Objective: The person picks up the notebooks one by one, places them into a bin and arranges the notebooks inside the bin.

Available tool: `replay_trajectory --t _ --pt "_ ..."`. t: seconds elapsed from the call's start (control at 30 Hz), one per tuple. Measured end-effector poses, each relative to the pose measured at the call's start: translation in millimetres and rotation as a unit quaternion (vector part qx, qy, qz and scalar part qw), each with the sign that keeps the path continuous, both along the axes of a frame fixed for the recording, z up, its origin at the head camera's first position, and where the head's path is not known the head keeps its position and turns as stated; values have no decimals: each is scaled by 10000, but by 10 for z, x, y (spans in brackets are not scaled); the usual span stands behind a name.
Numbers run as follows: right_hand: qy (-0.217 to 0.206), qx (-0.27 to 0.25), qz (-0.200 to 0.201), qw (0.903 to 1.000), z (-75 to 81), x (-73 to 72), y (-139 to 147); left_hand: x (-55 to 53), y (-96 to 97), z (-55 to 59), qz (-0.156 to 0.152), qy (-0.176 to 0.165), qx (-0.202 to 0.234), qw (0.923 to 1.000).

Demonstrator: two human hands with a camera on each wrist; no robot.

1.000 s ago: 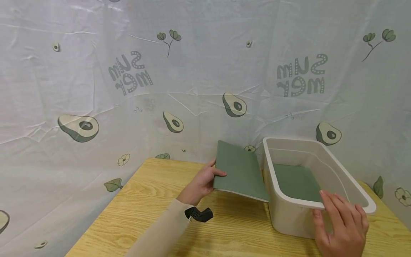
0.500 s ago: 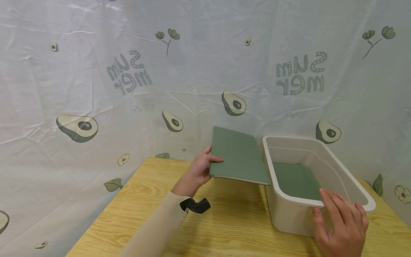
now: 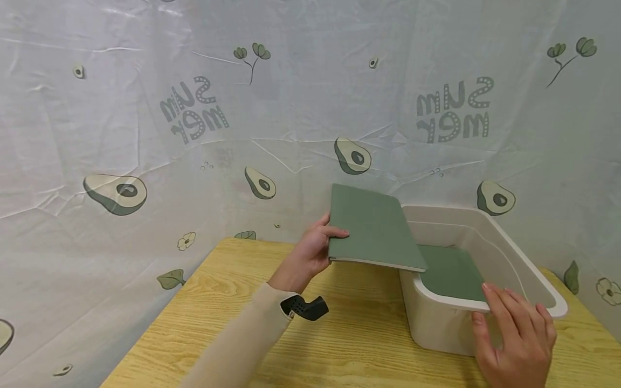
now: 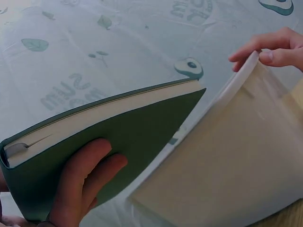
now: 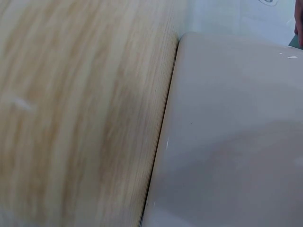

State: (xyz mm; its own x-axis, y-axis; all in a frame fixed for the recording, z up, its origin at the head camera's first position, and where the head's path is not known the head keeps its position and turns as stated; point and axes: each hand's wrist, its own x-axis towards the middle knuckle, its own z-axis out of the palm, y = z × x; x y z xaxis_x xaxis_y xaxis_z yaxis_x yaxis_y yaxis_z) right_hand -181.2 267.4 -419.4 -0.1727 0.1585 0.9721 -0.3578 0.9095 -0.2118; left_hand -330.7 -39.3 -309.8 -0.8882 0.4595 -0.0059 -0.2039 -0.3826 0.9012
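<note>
My left hand [image 3: 312, 250] holds a green hardcover notebook [image 3: 371, 226] by its left side, thumb on the top cover and fingers underneath. The notebook is tilted, and its right corner reaches over the left rim of a beige plastic bin [image 3: 451, 323]. Cream page edges and a ribbon bookmark [image 4: 18, 149] show in the left wrist view. My right hand [image 3: 519, 337] grips the bin's near rim, fingers over the edge and thumb on the outer wall. A flat green thing [image 3: 453, 272], like another notebook cover, lies on the bin's floor, partly hidden by the rim.
The bin stands at the right of a wood-grain table [image 3: 233, 302]. Behind hangs a pale curtain [image 3: 301, 108] printed with avocados, close to the table's back edge. A black strap [image 3: 305, 308] sits at my left wrist. In the right wrist view the bin's wall [image 5: 227, 132] meets the tabletop.
My left hand has lifted the notebook, then carried it right, so its corner now overlaps the bin's left rim. My right hand has stayed on the near rim.
</note>
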Motion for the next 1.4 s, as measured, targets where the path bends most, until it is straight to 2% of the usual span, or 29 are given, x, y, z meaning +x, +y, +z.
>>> replay_trajectory --t 0.2,0.4,0.5,0.63,0.8,1.0,1.17,1.3,1.4 --pt "-248 43 -82 9996 -23 3 37 8 210 -91 -138 -73 -82 9998" --pt "-378 76 -115 9992 -20 16 55 50 468 -151 202 -332 -322 9987" --pt "-273 75 -70 9996 -12 4 42 78 580 -152 441 -429 -465 9970" --pt "-172 95 -24 9998 -2 -4 28 114 698 -94 605 -441 -477 9961" --pt "-292 99 -33 9995 -7 6 40 159 851 14 555 -368 -425 9969" --pt "-267 109 -19 9996 15 13 23 210 1064 105 645 -216 -948 9932" --pt "39 58 48 10000 53 9 -12 274 1260 191 503 15 -1412 9887" --pt "33 41 60 10000 59 14 -25 343 1417 235 323 -52 -1419 9893" --pt "-28 78 54 10000 58 21 -25 382 1516 246 352 -83 -1430 9891"
